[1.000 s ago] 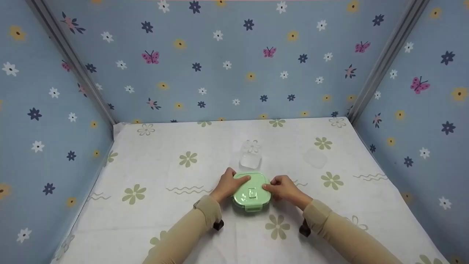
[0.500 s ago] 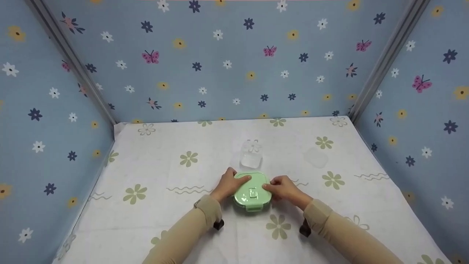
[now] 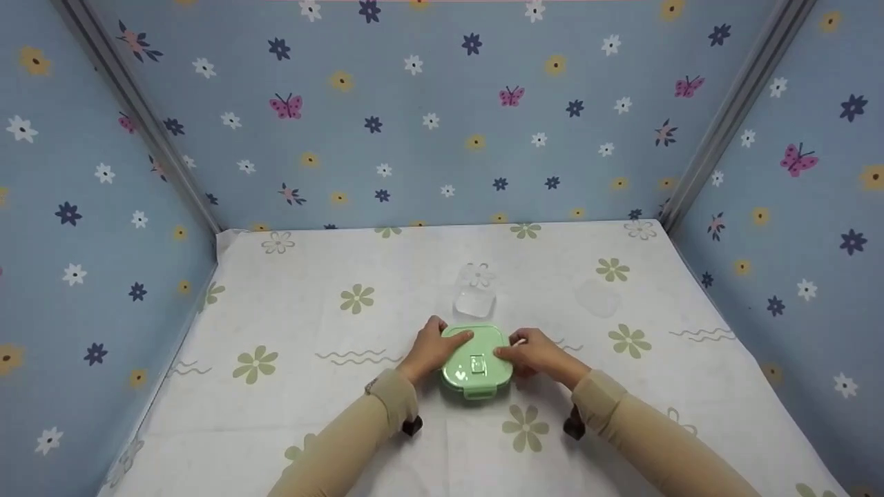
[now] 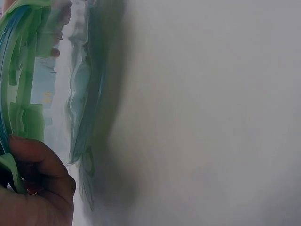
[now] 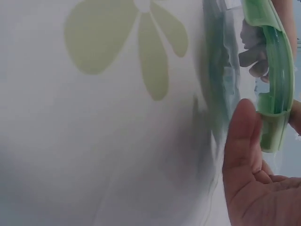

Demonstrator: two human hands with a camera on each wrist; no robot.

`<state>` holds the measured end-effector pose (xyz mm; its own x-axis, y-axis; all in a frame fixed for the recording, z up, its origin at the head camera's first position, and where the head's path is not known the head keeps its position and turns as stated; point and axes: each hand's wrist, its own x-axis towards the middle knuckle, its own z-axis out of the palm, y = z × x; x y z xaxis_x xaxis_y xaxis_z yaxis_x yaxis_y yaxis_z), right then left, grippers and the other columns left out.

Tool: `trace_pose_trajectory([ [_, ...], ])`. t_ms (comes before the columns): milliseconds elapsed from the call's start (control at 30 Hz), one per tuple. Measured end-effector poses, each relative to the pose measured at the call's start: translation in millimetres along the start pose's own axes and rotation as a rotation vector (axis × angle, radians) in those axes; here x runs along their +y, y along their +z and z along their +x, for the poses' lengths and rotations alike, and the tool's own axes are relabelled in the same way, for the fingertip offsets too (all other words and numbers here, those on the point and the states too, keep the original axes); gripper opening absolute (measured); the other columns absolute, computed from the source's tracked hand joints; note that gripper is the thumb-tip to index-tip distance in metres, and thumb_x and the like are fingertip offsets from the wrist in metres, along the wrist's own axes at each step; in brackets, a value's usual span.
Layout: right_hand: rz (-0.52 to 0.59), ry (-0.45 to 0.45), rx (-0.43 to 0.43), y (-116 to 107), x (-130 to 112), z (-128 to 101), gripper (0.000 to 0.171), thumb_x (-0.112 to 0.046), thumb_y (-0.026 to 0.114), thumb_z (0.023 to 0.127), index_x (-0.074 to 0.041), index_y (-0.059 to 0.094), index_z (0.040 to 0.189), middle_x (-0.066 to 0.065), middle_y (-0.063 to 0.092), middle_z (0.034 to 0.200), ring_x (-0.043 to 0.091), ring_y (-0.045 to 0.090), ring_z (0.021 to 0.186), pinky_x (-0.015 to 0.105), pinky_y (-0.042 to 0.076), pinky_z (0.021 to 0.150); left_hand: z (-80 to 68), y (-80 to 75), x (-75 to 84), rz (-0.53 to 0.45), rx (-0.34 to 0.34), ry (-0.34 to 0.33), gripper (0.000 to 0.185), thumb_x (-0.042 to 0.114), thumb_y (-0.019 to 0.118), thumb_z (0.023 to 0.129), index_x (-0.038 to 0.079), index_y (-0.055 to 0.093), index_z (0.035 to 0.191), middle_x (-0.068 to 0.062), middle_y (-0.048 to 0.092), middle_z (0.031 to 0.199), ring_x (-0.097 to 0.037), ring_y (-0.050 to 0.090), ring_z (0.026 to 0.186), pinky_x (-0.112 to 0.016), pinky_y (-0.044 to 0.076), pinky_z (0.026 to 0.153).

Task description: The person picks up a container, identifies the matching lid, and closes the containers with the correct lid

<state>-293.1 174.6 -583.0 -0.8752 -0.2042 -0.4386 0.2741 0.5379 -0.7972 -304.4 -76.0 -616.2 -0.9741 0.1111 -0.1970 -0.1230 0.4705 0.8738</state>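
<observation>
A glass food container (image 4: 84, 94) with a light green snap-on lid (image 3: 476, 355) sits on the table in front of me. My left hand (image 3: 435, 348) grips its left side, thumb lying across the lid. In the left wrist view, curled fingers (image 4: 40, 157) are at the rim beside a green side latch (image 4: 10, 172), which angles away from the wall. On the other side my right hand (image 3: 539, 355) holds the container's edge, thumb on the lid. The right wrist view has its fingers (image 5: 242, 136) beside and under another latch (image 5: 273, 134). A front latch (image 3: 480, 392) faces me.
Just behind the container stands a small clear, box-like piece (image 3: 475, 301). A faint, rounded translucent piece (image 3: 598, 298) lies farther right. The table has a white flower-print cover (image 3: 290, 400), and blue patterned walls (image 3: 414, 152) enclose its back and sides.
</observation>
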Motion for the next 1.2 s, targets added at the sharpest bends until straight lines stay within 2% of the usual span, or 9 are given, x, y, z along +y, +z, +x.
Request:
trace_pose_trajectory([
  [100,-0.002,-0.008,-0.017,0.3,-3.2,1.4,0.051,-0.029,0.079,0.097,0.001,0.061,0.134,0.01,0.067,0.106,0.017,0.066,0.078,0.031,0.061,0.068,6.3,1.8,-8.7,-0.001,0.017,0.023,0.059,0.062,0.079,0.092,0.011,0.051,0.104,-0.003,0.057,0.096,-0.019,0.055,0.09,-0.031,0.049,0.077],
  [200,-0.004,-0.027,-0.017,1.9,-8.6,3.3,0.055,-0.026,0.079,0.094,0.001,0.059,0.138,0.013,0.065,0.115,0.018,0.065,0.083,0.032,0.062,0.072,15.4,3.0,-17.7,0.004,0.032,0.03,0.059,0.062,0.08,0.092,0.011,0.052,0.105,-0.003,0.057,0.095,-0.019,0.055,0.088,-0.032,0.048,0.076],
  [467,-0.039,-0.074,0.05,8.4,-11.8,10.2,0.053,-0.034,0.085,0.093,-0.002,0.065,0.13,0.01,0.064,0.11,0.017,0.059,0.088,0.028,0.052,0.072,27.4,-1.1,-35.4,0.016,0.05,0.042,0.056,0.061,0.08,0.091,0.011,0.06,0.106,-0.004,0.061,0.094,-0.018,0.058,0.086,-0.031,0.049,0.073],
  [533,-0.023,-0.079,0.067,10.0,-10.7,12.5,0.053,-0.035,0.086,0.092,-0.002,0.067,0.128,0.008,0.064,0.109,0.017,0.058,0.09,0.026,0.05,0.072,32.8,-0.8,-46.8,0.024,0.049,0.068,0.059,0.065,0.08,0.09,0.012,0.062,0.109,-0.005,0.064,0.098,-0.018,0.059,0.088,-0.032,0.05,0.074],
  [633,0.014,-0.092,0.085,11.9,-10.3,16.1,0.051,-0.033,0.087,0.092,0.0,0.068,0.127,0.008,0.066,0.109,0.018,0.059,0.093,0.026,0.05,0.075,12.5,-9.3,-27.9,0.04,0.056,0.073,0.057,0.058,0.08,0.093,0.008,0.064,0.115,-0.009,0.066,0.104,-0.021,0.061,0.093,-0.034,0.052,0.079],
  [767,0.035,-0.122,0.106,14.8,-12.8,19.9,0.049,-0.03,0.088,0.091,0.001,0.071,0.126,0.01,0.071,0.113,0.019,0.063,0.101,0.031,0.054,0.089,-26.4,-24.9,11.7,0.064,0.054,0.057,0.055,0.044,0.082,0.094,0.0,0.063,0.122,-0.013,0.067,0.107,-0.022,0.061,0.093,-0.033,0.052,0.079],
  [900,0.031,-0.12,0.107,17.8,-16.2,23.1,0.047,-0.028,0.089,0.09,0.0,0.072,0.124,0.009,0.074,0.116,0.019,0.064,0.105,0.034,0.054,0.098,-36.3,-30.3,13.6,0.085,0.029,0.038,0.059,0.044,0.084,0.093,0.001,0.062,0.126,-0.012,0.067,0.106,-0.02,0.062,0.086,-0.028,0.052,0.068],
  [1067,0.036,-0.096,0.091,17.9,-19.7,24.2,0.044,-0.024,0.089,0.09,0.001,0.072,0.123,0.008,0.073,0.114,0.017,0.063,0.101,0.03,0.054,0.092,-48.0,-36.4,10.4,0.086,-0.012,0.026,0.063,0.044,0.086,0.091,0.0,0.059,0.128,-0.013,0.064,0.107,-0.019,0.063,0.073,-0.028,0.054,0.056],
  [1200,0.022,-0.086,0.078,17.1,-20.8,24.1,0.045,-0.024,0.088,0.09,0.001,0.071,0.123,0.009,0.072,0.114,0.018,0.063,0.101,0.03,0.053,0.091,-54.0,-40.2,5.7,0.119,-0.01,0.005,0.067,0.047,0.086,0.09,0.0,0.058,0.129,-0.012,0.063,0.105,-0.018,0.062,0.066,-0.028,0.052,0.054],
])
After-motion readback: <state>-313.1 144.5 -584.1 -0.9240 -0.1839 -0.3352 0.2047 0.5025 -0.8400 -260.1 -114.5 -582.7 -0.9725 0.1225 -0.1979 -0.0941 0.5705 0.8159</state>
